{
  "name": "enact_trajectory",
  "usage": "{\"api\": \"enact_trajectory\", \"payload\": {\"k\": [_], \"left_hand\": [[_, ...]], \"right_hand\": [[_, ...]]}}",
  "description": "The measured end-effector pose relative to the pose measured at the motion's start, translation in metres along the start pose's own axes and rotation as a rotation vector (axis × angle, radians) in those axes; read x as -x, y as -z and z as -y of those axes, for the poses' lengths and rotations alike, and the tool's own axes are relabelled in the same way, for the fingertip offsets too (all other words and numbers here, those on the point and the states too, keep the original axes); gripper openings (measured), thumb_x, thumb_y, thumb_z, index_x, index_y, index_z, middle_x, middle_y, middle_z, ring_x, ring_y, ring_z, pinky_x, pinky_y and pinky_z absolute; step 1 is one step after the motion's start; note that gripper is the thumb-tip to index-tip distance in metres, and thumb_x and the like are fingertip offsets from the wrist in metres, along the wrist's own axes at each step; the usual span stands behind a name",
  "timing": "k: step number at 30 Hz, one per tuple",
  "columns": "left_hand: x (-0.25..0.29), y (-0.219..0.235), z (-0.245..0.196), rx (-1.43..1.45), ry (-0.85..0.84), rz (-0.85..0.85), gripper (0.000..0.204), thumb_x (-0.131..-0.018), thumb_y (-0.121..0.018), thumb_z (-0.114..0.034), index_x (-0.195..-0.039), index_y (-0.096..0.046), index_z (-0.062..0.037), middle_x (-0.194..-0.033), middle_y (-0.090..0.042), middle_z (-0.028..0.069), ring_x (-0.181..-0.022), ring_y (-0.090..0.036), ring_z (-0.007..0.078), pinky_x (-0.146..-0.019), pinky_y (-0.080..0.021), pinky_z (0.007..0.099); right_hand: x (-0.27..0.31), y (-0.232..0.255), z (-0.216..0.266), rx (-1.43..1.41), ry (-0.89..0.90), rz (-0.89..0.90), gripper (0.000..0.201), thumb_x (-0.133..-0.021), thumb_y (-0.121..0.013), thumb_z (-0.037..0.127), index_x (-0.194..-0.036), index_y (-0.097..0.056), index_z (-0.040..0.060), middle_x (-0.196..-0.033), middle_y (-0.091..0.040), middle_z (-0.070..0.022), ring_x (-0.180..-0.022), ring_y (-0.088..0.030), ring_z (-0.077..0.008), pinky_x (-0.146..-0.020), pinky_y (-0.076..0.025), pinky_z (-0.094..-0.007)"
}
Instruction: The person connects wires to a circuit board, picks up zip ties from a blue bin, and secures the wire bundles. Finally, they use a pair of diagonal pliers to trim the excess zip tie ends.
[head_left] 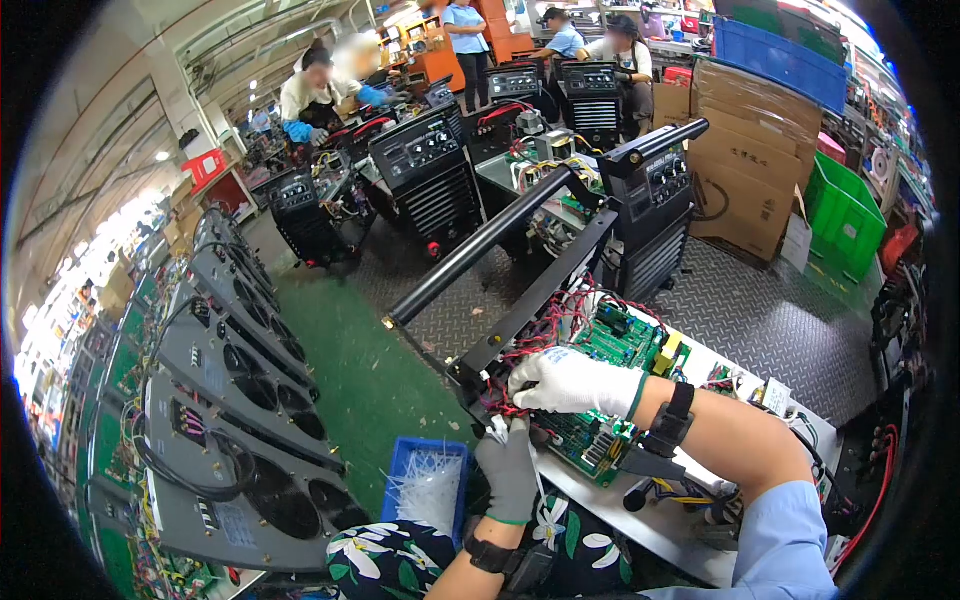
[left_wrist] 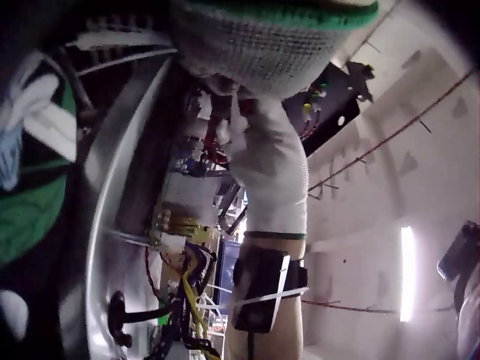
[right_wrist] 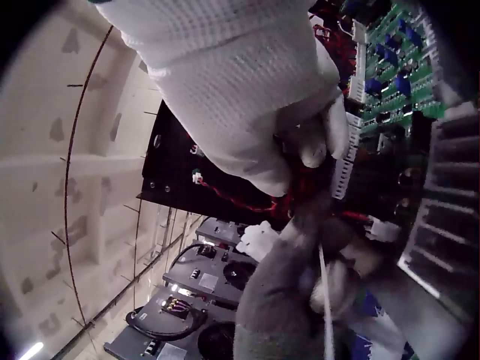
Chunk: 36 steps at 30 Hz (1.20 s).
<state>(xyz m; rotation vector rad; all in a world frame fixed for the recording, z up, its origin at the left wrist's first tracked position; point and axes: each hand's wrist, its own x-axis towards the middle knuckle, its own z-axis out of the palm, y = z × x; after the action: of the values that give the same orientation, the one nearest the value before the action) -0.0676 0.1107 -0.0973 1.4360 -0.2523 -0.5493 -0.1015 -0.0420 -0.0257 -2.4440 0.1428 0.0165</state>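
Note:
My right hand [head_left: 580, 383], in a white knit glove, curls its fingers round red wires [head_left: 507, 408] beside the front panel of an open welding machine. Just below, my left hand [head_left: 508, 478] in a grey glove holds its fingertips against the same bundle. A thin white cable tie [right_wrist: 326, 296] runs down from the left hand's fingers. Next to these fingers is a white plug connector [head_left: 497, 428]. Green circuit boards [head_left: 618, 340] with many parts lie on the machine's chassis, right of the wires. The gloves partly hide the bundle.
A blue box [head_left: 398, 470] of loose white cable ties stands left of my knees. A long black handle bar [head_left: 480, 250] spans the machine's far side. Grey fan panels [head_left: 215, 470] line the left. More welding machines [head_left: 425, 170], people, cardboard and a green crate [head_left: 842, 215] are beyond.

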Motion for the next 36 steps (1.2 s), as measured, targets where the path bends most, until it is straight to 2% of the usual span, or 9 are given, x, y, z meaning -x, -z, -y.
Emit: {"api": "enact_trajectory", "payload": {"k": [5, 8, 12, 13, 16, 20, 28, 30, 36], "left_hand": [[0.003, 0.023, 0.009, -0.208, -0.282, 0.134, 0.018, -0.083, -0.065, -0.012, -0.092, -0.06, 0.0031, -0.078, -0.065, 0.0059, -0.07, -0.06, 0.0096, -0.06, -0.046, 0.024], [0.009, 0.015, -0.019, -0.378, -0.435, 0.05, 0.017, -0.082, -0.066, -0.011, -0.092, -0.06, 0.002, -0.08, -0.064, 0.0057, -0.069, -0.058, 0.0094, -0.06, -0.045, 0.0248], [-0.015, 0.011, -0.03, -0.252, -0.377, 0.14, 0.016, -0.081, -0.068, -0.012, -0.089, -0.061, -0.0003, -0.077, -0.063, 0.0038, -0.065, -0.053, 0.0089, -0.059, -0.044, 0.0249], [-0.013, 0.008, -0.037, -0.161, -0.211, 0.157, 0.015, -0.081, -0.068, -0.011, -0.09, -0.063, -0.0001, -0.08, -0.064, 0.0049, -0.068, -0.056, 0.009, -0.062, -0.045, 0.0237], [-0.009, 0.007, -0.032, -0.119, -0.196, 0.123, 0.017, -0.082, -0.066, -0.009, -0.094, -0.064, 0.0018, -0.085, -0.066, 0.008, -0.074, -0.059, 0.0104, -0.067, -0.046, 0.0231], [-0.003, 0.017, -0.033, -0.435, -0.504, 0.187, 0.023, -0.084, -0.063, -0.009, -0.105, -0.064, 0.0009, -0.089, -0.068, 0.0086, -0.08, -0.061, 0.0105, -0.071, -0.047, 0.0233], [-0.006, 0.018, -0.038, -0.673, -0.483, 0.202, 0.019, -0.08, -0.071, -0.019, -0.088, -0.069, -0.0022, -0.075, -0.066, 0.0084, -0.066, -0.06, 0.0111, -0.063, -0.047, 0.0262], [-0.006, 0.018, -0.039, -0.713, -0.632, 0.237, 0.017, -0.08, -0.071, -0.019, -0.086, -0.068, -0.0035, -0.073, -0.064, 0.0105, -0.064, -0.06, 0.0146, -0.061, -0.046, 0.0282], [-0.007, 0.023, -0.036, -0.715, -0.638, 0.265, 0.018, -0.08, -0.07, -0.021, -0.086, -0.068, -0.0041, -0.075, -0.064, 0.0113, -0.065, -0.061, 0.0205, -0.061, -0.046, 0.0304]], "right_hand": [[0.007, -0.003, 0.002, -0.123, -0.018, -0.107, 0.021, -0.084, -0.053, 0.02, -0.093, -0.06, 0.0028, -0.082, -0.061, -0.0158, -0.079, -0.062, -0.0285, -0.073, -0.047, -0.0373], [0.013, 0.008, 0.001, -0.106, 0.065, -0.127, 0.02, -0.085, -0.052, 0.019, -0.092, -0.058, 0.0018, -0.079, -0.06, -0.0155, -0.077, -0.061, -0.0281, -0.072, -0.047, -0.0373], [0.029, 0.02, 0.001, -0.134, 0.184, -0.173, 0.013, -0.085, -0.054, 0.013, -0.093, -0.057, 0.0022, -0.083, -0.058, -0.0131, -0.083, -0.059, -0.0274, -0.076, -0.046, -0.0371], [0.03, 0.018, -0.005, -0.178, 0.129, -0.118, 0.013, -0.085, -0.055, 0.011, -0.095, -0.057, 0.0023, -0.086, -0.057, -0.0108, -0.086, -0.058, -0.0245, -0.077, -0.046, -0.0359], [0.034, 0.012, -0.01, -0.378, 0.065, -0.104, 0.018, -0.085, -0.054, 0.016, -0.099, -0.058, 0.004, -0.079, -0.06, -0.0063, -0.074, -0.059, -0.0162, -0.067, -0.046, -0.0318], [0.027, 0.007, -0.017, -0.377, 0.107, -0.148, 0.018, -0.086, -0.055, 0.016, -0.098, -0.06, 0.0041, -0.08, -0.062, -0.0053, -0.072, -0.059, -0.0139, -0.066, -0.047, -0.0294], [0.031, 0.013, -0.011, -0.621, -0.011, -0.08, 0.017, -0.083, -0.063, 0.015, -0.093, -0.064, 0.0025, -0.081, -0.065, -0.0046, -0.075, -0.059, -0.0111, -0.069, -0.047, -0.0282], [0.031, 0.009, -0.016, -0.731, -0.001, -0.085, 0.018, -0.083, -0.063, 0.016, -0.095, -0.064, 0.0021, -0.081, -0.065, -0.0036, -0.075, -0.058, -0.0104, -0.069, -0.047, -0.0281], [0.03, 0.009, -0.013, -0.654, -0.026, -0.062, 0.019, -0.084, -0.064, 0.016, -0.097, -0.065, 0.0031, -0.083, -0.065, -0.0034, -0.077, -0.058, -0.0103, -0.07, -0.047, -0.0278]]}}
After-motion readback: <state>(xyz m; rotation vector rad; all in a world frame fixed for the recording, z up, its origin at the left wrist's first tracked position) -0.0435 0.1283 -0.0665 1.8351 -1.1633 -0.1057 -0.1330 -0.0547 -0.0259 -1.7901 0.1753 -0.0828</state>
